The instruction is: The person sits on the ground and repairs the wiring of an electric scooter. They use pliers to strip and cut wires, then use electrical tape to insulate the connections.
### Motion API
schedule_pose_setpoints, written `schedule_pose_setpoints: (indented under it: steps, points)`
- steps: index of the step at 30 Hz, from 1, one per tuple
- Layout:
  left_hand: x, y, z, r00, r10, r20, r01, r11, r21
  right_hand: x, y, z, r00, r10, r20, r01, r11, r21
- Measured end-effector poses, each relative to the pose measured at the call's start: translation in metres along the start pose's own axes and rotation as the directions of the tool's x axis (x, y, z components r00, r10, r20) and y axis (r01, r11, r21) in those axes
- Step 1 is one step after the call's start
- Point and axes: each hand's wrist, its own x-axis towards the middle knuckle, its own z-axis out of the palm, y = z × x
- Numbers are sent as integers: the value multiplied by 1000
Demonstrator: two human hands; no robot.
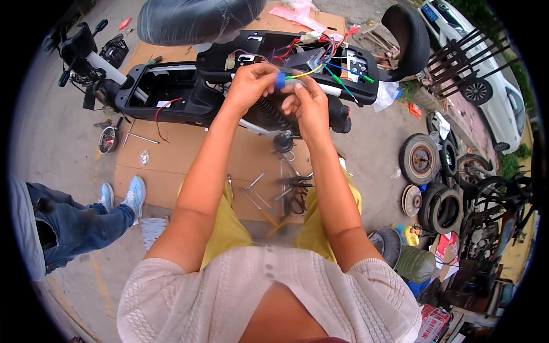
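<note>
My left hand [250, 86] is closed, its fingertips pinching a small blue piece [280, 80] that looks like tape; it is blurred. A yellow-green wire [309, 72] runs from a bundle of coloured wires [326, 48] to that blue piece. My right hand [309, 106] is close beside it, thumb and fingers bent together; what they pinch is too blurred to make out. Both hands are above the black body of an electric scooter [234, 71]. Loose green-tipped wires [341, 84] hang at the right of the bundle.
A plastic-wrapped black seat [200, 20] is at the far side. Wrenches [256, 180] and pliers [297, 200] lie on cardboard [166, 154] before me. Another person's legs [86, 220] are at left. Old tyres [420, 159] are piled at right, near a white car [486, 74].
</note>
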Motion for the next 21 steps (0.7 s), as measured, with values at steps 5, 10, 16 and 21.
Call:
schedule_pose_setpoints:
  steps: [5, 10, 16, 21]
  points:
    - [-2, 0, -4, 1000, -13, 28, 15, 999, -50, 14, -3, -6, 984, 90, 153, -121, 971, 204]
    - [-1, -2, 4, 997, -76, 3, 73, 959, -274, 23, -2, -6, 966, 56, 253, -123, 958, 259]
    - [-4, 10, 12, 986, -153, -69, 129, 953, -274, 25, -4, -5, 959, 48, 279, -90, 986, 141]
    - [-6, 5, 7, 991, -115, -64, 93, 958, -271, 22, -4, -7, 963, 68, 261, -85, 995, 55]
